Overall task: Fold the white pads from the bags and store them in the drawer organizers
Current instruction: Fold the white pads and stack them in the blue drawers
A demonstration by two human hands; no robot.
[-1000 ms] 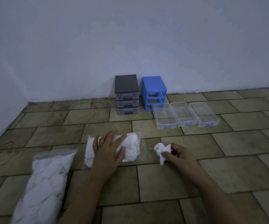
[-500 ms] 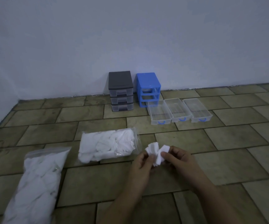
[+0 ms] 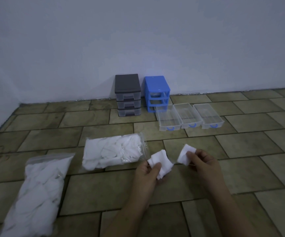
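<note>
My left hand (image 3: pixel 148 175) holds a small bunch of white pads (image 3: pixel 161 164) between thumb and fingers above the tiled floor. My right hand (image 3: pixel 202 159) pinches a single white pad (image 3: pixel 183 155), held apart from the bunch. An open clear bag of white pads (image 3: pixel 114 152) lies just left of my hands. A second, fuller bag of pads (image 3: pixel 35 200) lies at the near left. Against the wall stand a grey drawer organizer (image 3: pixel 128 94) and a blue drawer organizer (image 3: pixel 157 93). Three clear drawers (image 3: pixel 189 118) with blue handles lie side by side in front of the blue one.
The floor (image 3: pixel 241 151) is tiled in brownish stone and meets a pale wall (image 3: pixel 138 40) behind the organizers. The blue organizer's slots stand without their drawers.
My left hand left the open bag and joined the right at the pads. The pads have now been separated, one in my right hand and the others in my left.
</note>
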